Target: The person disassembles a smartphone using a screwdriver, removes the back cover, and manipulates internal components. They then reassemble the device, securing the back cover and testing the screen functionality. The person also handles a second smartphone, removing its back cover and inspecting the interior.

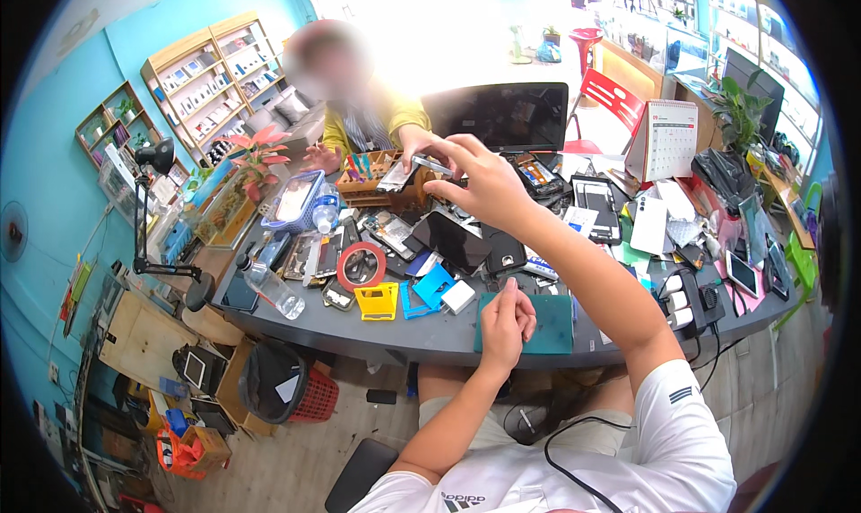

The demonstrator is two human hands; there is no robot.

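Observation:
My right hand (484, 183) is stretched far across the desk, its thumb and fingers closed around the end of a slim silver phone (434, 165). The hand of another person (416, 142), in a yellow sleeve, meets it at the same spot; whether both grip the phone I cannot tell. Just left of it is a second flat phone-like piece (395, 178). Close to me, my left hand (508, 326) hovers over a green mat (551, 326), fingers curled together with nothing visible in them.
Phone parts, a red tape roll (361, 265), a yellow phone stand (377, 302) and a clear bottle (271, 289) crowd the desk's left. Behind stand a wooden organizer (359, 193) and a black monitor (495, 117). A desk calendar (664, 142) and white adapters (677, 302) are right.

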